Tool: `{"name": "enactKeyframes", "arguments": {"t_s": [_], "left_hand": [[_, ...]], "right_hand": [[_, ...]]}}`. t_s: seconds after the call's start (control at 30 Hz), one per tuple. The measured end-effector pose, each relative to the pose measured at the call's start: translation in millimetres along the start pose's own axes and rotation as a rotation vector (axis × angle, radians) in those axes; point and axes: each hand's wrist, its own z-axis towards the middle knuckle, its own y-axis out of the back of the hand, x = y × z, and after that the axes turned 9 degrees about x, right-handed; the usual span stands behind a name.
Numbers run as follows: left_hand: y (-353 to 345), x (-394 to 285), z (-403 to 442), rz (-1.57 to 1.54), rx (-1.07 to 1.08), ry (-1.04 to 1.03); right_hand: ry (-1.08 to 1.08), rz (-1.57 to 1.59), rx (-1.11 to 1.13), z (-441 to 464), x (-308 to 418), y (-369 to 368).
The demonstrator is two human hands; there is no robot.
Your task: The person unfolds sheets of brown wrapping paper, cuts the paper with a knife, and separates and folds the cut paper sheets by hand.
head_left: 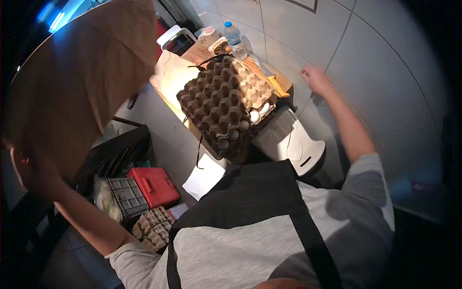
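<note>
My left hand (21, 166), at the far left, grips the lower edge of a large creased brown paper sheet (86, 77) held up in front of me. My right hand (315, 79) is raised near the tiled wall, fingers curled in; what they hold, if anything, cannot be made out. Between the hands, a stack of dark egg trays (214, 98) stands on a wooden table (192, 54), tied round with black cord. A paler egg tray piece (252, 86) lies on its right side. White eggs (260, 112) show at the near right corner.
A yellow-handled knife (278, 86) lies at the table's right edge. Behind the trays stand a water bottle (233, 38) and a small food container (220, 47). A white stool (288, 142) is close by. Below left are a red box (153, 187), a grey crate (126, 196) and more egg trays (153, 226).
</note>
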Motion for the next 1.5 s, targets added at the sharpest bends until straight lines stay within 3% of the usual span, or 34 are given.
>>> {"name": "enactKeyframes", "arguments": {"t_s": [0.03,0.07,0.17,0.2,0.27,0.3,0.37,0.47,0.5,0.57,0.6,0.63,0.7,0.8,0.87,0.9,1.07,1.17,1.27,1.4,1.5], "left_hand": [[-13.0,4.5,-4.6,-0.161,0.042,-0.157],[-37.2,-23.8,-11.3,-0.071,0.151,-0.225],[-114.7,-134.5,-75.9,0.125,0.486,-0.316],[-136.6,-156.7,-104.0,0.114,0.535,-0.394],[-193.4,-189.2,-174.7,-0.369,0.557,-0.38],[-210.8,-205.0,-211.1,-0.598,0.922,-0.216],[-246.1,-220.9,-257.3,-0.538,1.121,-0.393],[-233.5,-215.5,-245.4,-0.453,0.901,-0.469],[-231.1,-211.3,-250.0,-0.433,0.842,-0.261],[-255.3,-203.6,-264.8,-0.696,0.792,0.26],[-264.5,-201.4,-278.3,-0.825,0.894,0.398],[-263.6,-201.5,-274.7,-0.589,1.045,0.233],[-272.3,-199.3,-284.3,-0.776,0.981,0.376],[-266.0,-193.7,-278.0,-0.758,0.985,0.266],[-265.7,-187.9,-287.8,-0.859,0.937,0.241],[-264.5,-187.2,-290.2,-0.865,0.918,0.224],[-268.9,-184.2,-301.2,-0.874,0.747,0.127],[-247.8,-171.5,-292.1,-0.922,0.648,0.045],[-211.1,-138.7,-306.6,-0.948,0.667,0.154],[-157.8,-50.8,-372.1,-0.741,0.653,0.369],[-98.4,24.4,-462.1,-0.554,0.842,0.658]], "right_hand": [[-0.022,0.007,0.002,13.5,-4.3,-28.9],[-0.042,0.02,0.006,26.1,-7.6,-49.0],[-0.276,0.06,0.347,57.3,13.4,-82.4],[-0.222,0.028,0.301,69.9,2.2,-108.1],[-0.117,-0.03,0.212,92.2,-41.3,-180.4],[-0.217,-0.011,0.226,98.2,-49.7,-202.7],[-0.414,0.016,0.277,100.3,-56.6,-239.2],[-0.363,-0.13,0.223,104.0,-50.7,-240.5],[-0.367,-0.096,0.225,111.0,-51.7,-240.1],[-0.377,-0.038,0.259,112.4,-64.0,-246.3],[-0.388,-0.013,0.304,110.4,-71.7,-246.3],[-0.399,0.018,0.339,113.0,-75.0,-244.0],[-0.436,0.102,0.322,104.7,-71.7,-233.3],[-0.3,0.242,0.163,44.0,-65.4,-198.0],[-0.289,0.261,0.086,10.3,-68.5,-182.7],[-0.438,0.219,0.154,-1.7,-54.1,-162.4],[-0.158,0.158,-0.1,-23.4,-58.3,-125.4],[-0.158,0.113,-0.121,-23.4,-9.0,-84.4],[-0.386,0.376,0.01,-29.6,81.3,-39.6],[-0.226,0.31,-0.029,-11.9,145.0,-32.3],[-0.122,0.073,-0.12,-3.4,200.2,-34.5]]}}
